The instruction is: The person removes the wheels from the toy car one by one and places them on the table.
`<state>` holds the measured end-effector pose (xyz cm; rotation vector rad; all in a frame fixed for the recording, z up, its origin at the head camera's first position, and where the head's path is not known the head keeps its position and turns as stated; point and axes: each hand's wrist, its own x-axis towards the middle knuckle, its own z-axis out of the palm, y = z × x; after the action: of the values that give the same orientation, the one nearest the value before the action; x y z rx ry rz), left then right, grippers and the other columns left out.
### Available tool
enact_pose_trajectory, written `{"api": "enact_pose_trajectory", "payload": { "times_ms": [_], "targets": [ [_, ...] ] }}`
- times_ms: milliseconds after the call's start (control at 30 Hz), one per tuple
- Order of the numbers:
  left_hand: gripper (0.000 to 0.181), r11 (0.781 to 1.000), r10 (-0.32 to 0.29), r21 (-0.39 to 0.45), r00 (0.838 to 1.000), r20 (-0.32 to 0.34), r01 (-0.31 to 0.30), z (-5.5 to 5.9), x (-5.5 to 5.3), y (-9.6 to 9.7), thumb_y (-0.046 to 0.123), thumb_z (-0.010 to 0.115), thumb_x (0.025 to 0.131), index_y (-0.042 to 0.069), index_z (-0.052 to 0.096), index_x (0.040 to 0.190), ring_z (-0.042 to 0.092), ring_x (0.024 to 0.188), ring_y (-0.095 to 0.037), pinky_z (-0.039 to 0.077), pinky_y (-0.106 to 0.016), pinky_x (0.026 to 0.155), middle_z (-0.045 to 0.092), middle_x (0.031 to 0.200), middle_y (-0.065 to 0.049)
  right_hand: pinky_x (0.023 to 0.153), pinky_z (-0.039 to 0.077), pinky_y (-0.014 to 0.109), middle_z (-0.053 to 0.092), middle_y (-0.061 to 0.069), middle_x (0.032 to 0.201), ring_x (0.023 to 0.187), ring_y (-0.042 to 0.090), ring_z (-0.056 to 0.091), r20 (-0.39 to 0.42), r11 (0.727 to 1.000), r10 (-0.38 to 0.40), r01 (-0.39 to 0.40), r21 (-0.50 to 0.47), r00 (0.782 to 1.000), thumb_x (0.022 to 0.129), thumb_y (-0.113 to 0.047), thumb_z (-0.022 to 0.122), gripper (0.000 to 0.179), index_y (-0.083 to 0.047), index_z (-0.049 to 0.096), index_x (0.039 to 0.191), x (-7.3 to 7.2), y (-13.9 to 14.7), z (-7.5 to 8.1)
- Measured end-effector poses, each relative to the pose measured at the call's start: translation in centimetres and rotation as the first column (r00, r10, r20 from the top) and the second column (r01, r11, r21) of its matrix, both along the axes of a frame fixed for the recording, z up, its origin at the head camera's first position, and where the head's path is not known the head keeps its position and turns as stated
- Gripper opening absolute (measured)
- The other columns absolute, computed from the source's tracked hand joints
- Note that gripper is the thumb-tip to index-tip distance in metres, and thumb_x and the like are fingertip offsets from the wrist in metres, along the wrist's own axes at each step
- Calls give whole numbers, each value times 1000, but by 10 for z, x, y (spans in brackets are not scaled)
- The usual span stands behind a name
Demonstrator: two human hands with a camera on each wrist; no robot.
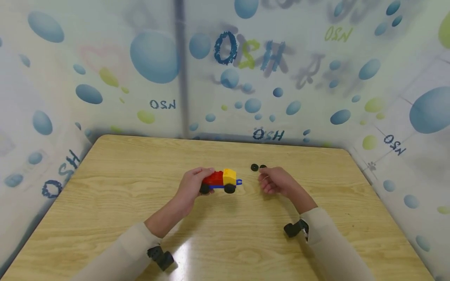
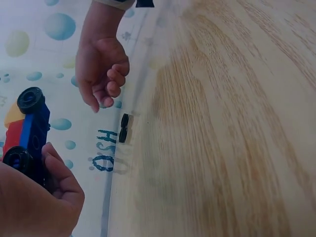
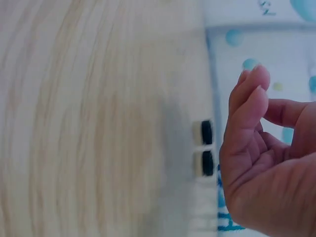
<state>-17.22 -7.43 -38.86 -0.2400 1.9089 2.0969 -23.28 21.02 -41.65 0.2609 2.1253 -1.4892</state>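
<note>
My left hand grips the rear of a toy truck, fingers and thumb around it, above the table. The truck has a red body, a yellow cab, a blue chassis with a forked blue tip, and black wheels on the side that shows. Its blue underside and two wheels face the left wrist view, where the truck is tilted. My right hand hovers with fingers loosely bent and nothing in them. Just beyond its fingertips lie two loose black wheels, one wheel in plain sight and the other wheel partly covered by the hand.
The wooden table has rounded far corners. Walls printed with blue and green bubbles and letters rise behind it and at both sides. A small black device sits on the left wrist, another device on the right.
</note>
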Motion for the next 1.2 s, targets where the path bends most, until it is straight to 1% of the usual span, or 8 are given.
{"api": "enact_pose_trajectory", "payload": {
  "times_ms": [333, 433, 600, 667, 867, 1033, 1100, 1200],
  "targets": [
    [43, 999, -18, 28, 1000, 24, 18, 1, -1, 0, 38, 50, 98, 0, 59, 117, 61, 61, -19, 52, -28, 68, 58, 109, -16, 54, 51, 25, 64, 2, 68, 53, 11, 57, -131, 972, 183, -199, -125, 974, 100, -30, 49, 45, 11, 59, 117, 23, -16, 20],
    [45, 999, -22, 39, 999, 34, 21, 0, -2, 1, 38, 46, 99, -1, 56, 119, 61, 59, -19, 50, -28, 66, 59, 100, -14, 59, 53, 28, 66, 3, 75, 58, 13, 59, -189, 939, 287, -314, -136, 939, 100, -27, 51, 42, 9, 58, 121, 31, -21, 23],
    [43, 998, -31, 50, 998, 53, 28, -1, -2, 4, 36, 40, 102, -2, 52, 120, 61, 57, -19, 49, -29, 65, 57, 83, -10, 63, 56, 36, 67, 12, 86, 67, 23, 62, -279, 867, 442, -486, -111, 852, 99, -29, 54, 42, 4, 57, 125, 42, -31, 28],
    [42, 998, -35, 54, 998, 59, 32, -1, -2, 6, 34, 40, 102, -2, 51, 120, 60, 56, -19, 49, -29, 65, 57, 80, -9, 62, 56, 36, 67, 13, 86, 68, 30, 62, -300, 854, 456, -507, -118, 838, 100, -30, 53, 41, 3, 58, 125, 45, -36, 31],
    [44, 997, -65, 41, 996, 58, 63, -2, 2, 11, 35, 41, 101, -3, 56, 117, 60, 55, -19, 49, -30, 64, 58, 78, -9, 58, 54, 31, 68, 9, 80, 62, 22, 61, -304, 882, 382, -443, -163, 873, 100, -36, 53, 40, 3, 62, 105, 52, -51, 38],
    [48, 985, -164, 67, 986, 30, 162, -4, 3, 10, 38, 42, 101, -4, 58, 118, 61, 66, -22, 52, -31, 69, 60, 95, -12, 57, 53, 30, 67, 7, 75, 59, 17, 62, -311, 889, 346, -415, -192, 885, 101, -39, 51, 44, 1, 67, 105, 53, -55, 41],
    [50, 966, -240, 102, 971, 13, 237, -4, 3, 8, 40, 42, 102, -3, 56, 123, 60, 70, -23, 52, -31, 69, 58, 102, -13, 56, 53, 30, 67, 6, 73, 59, 17, 62, -329, 879, 342, -423, -218, 880, 102, -37, 49, 43, 2, 67, 104, 53, -54, 40],
    [55, 916, -373, 156, 928, -11, 370, -5, 2, 5, 45, 42, 101, -1, 49, 130, 57, 70, -20, 51, -30, 67, 55, 103, -12, 55, 53, 27, 67, 5, 71, 58, 15, 62, -356, 851, 343, -448, -274, 869, 103, -34, 48, 43, 4, 67, 101, 53, -50, 40]
  ]
}}
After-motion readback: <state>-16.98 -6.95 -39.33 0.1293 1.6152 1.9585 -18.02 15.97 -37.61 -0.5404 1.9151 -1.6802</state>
